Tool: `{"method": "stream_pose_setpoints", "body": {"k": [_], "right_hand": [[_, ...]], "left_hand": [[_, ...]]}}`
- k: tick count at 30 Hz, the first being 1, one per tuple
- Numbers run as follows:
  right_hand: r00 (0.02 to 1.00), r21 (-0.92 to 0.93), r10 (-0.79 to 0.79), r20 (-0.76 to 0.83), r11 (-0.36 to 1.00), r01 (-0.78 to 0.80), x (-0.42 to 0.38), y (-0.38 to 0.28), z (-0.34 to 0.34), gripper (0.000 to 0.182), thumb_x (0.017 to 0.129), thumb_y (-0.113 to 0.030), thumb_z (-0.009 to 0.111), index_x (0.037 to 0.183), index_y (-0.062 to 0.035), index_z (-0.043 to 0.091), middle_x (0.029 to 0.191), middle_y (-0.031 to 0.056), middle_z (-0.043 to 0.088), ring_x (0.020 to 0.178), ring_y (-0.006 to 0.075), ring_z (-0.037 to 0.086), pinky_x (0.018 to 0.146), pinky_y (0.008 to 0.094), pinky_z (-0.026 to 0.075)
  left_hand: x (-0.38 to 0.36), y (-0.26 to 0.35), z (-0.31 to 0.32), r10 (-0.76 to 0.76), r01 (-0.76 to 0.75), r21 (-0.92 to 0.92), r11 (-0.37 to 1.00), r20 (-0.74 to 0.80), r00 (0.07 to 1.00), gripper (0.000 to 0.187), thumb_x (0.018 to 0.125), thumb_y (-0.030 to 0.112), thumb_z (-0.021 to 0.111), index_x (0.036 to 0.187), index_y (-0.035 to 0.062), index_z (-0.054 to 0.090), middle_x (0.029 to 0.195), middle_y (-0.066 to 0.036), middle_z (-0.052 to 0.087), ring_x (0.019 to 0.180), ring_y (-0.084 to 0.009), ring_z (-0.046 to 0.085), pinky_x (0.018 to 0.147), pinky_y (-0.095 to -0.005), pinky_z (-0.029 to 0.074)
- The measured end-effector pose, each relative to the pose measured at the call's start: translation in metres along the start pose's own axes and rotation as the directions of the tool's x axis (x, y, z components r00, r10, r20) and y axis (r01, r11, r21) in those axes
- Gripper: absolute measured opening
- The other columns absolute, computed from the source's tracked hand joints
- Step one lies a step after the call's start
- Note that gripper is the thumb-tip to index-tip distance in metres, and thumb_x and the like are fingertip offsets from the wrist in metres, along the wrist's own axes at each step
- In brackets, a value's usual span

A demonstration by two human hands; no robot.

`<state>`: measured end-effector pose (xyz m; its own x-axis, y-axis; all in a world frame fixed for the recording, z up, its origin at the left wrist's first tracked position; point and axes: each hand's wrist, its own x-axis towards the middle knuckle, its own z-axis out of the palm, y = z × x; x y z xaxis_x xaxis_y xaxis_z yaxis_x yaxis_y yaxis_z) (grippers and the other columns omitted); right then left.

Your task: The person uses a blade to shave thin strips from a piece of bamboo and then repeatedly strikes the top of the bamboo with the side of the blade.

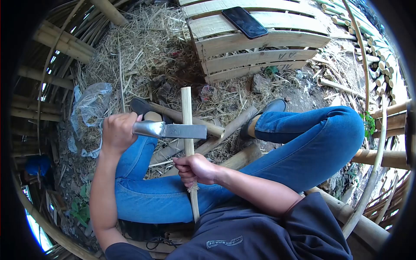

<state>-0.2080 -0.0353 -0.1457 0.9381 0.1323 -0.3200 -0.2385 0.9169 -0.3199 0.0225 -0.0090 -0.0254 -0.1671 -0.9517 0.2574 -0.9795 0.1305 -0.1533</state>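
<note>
My left hand (120, 133) is closed around the handle end of a knife (184, 131) with a silver metal socket and a broad, square-ended blade. The blade lies across a pale wooden stick (186, 106), over its upper half; whether the edge bites into the wood cannot be made out. Below the blade, my right hand (196, 170) wraps around the same stick. The stick stands roughly lengthwise in front of me, its lower end (195, 208) running over my thigh toward my shirt. Frayed fibres hang from it just under my right hand.
A slatted wooden crate (260, 45) stands ahead, with a phone (245, 22) on top. Bamboo poles (234, 125) lie between my legs on straw-covered ground. Clear plastic (93, 104) lies at left. Stacked bamboo (381, 65) is at right, and bamboo walls border the space.
</note>
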Motion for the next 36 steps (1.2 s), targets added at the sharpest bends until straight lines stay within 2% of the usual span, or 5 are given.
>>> {"method": "stream_pose_setpoints", "body": {"k": [12, 15, 18, 27, 36], "right_hand": [[0.999, 0.003, -0.009, -0.035, 1.000, 0.009, 0.001, 0.001, -0.004, 0.038, 0.101, -0.026, 0.043, 0.065, -0.0149, 0.034, 0.056, -0.0030, 0.026, 0.048, 0.0129, 0.024, 0.050, 0.0324, 0.029], [1.000, -0.024, -0.018, -0.018, 1.000, 0.017, -0.001, 0.002, -0.002, 0.036, 0.099, -0.024, 0.044, 0.065, -0.0147, 0.034, 0.056, -0.0027, 0.026, 0.047, 0.0127, 0.025, 0.050, 0.0324, 0.029], [1.000, -0.039, -0.020, -0.009, 0.999, 0.020, -0.001, 0.003, -0.001, 0.036, 0.098, -0.023, 0.046, 0.065, -0.0146, 0.035, 0.055, -0.0027, 0.026, 0.047, 0.0126, 0.024, 0.050, 0.0323, 0.029], [1.000, -0.041, -0.011, -0.022, 0.999, 0.010, -0.002, 0.008, 0.003, 0.041, 0.100, -0.023, 0.048, 0.063, -0.0149, 0.032, 0.055, -0.0033, 0.025, 0.047, 0.0119, 0.023, 0.049, 0.0312, 0.027], [1.000, -0.034, -0.012, 0.005, 0.999, 0.012, 0.001, 0.009, 0.004, 0.040, 0.099, -0.023, 0.047, 0.062, -0.0145, 0.034, 0.055, -0.0024, 0.027, 0.047, 0.0124, 0.025, 0.048, 0.0321, 0.029]], "left_hand": [[-0.012, 0.027, 0.030, 0.012, 0.011, -0.152, 0.988, 0.154, 0.988, 0.025, 0.085, 0.013, 0.064, 0.066, 0.0042, 0.051, 0.062, -0.016, 0.059, 0.060, -0.0365, 0.062, 0.055, -0.0475, 0.045], [-0.009, 0.025, 0.029, -0.013, 0.023, -0.068, 0.997, 0.152, 0.988, 0.007, 0.072, 0.006, 0.065, 0.075, 0.0051, 0.059, 0.067, -0.014, 0.064, 0.063, -0.0339, 0.065, 0.057, -0.0453, 0.050], [0.000, 0.019, 0.029, -0.018, 0.023, -0.070, 0.997, 0.072, 0.997, 0.021, 0.086, 0.012, 0.063, 0.069, 0.0045, 0.052, 0.064, -0.015, 0.060, 0.062, -0.0359, 0.062, 0.056, -0.0470, 0.045], [0.017, 0.000, 0.029, -0.075, 0.074, 0.029, 0.997, 0.009, 0.997, 0.005, 0.077, 0.008, 0.063, 0.078, 0.0062, 0.058, 0.067, -0.013, 0.064, 0.063, -0.0346, 0.065, 0.058, -0.0462, 0.049], [0.019, -0.024, 0.020, -0.283, 0.298, 0.128, 0.946, -0.128, 0.951, 0.010, 0.083, 0.015, 0.059, 0.080, 0.0055, 0.059, 0.071, -0.018, 0.065, 0.069, -0.0393, 0.064, 0.061, -0.0501, 0.049]]}}
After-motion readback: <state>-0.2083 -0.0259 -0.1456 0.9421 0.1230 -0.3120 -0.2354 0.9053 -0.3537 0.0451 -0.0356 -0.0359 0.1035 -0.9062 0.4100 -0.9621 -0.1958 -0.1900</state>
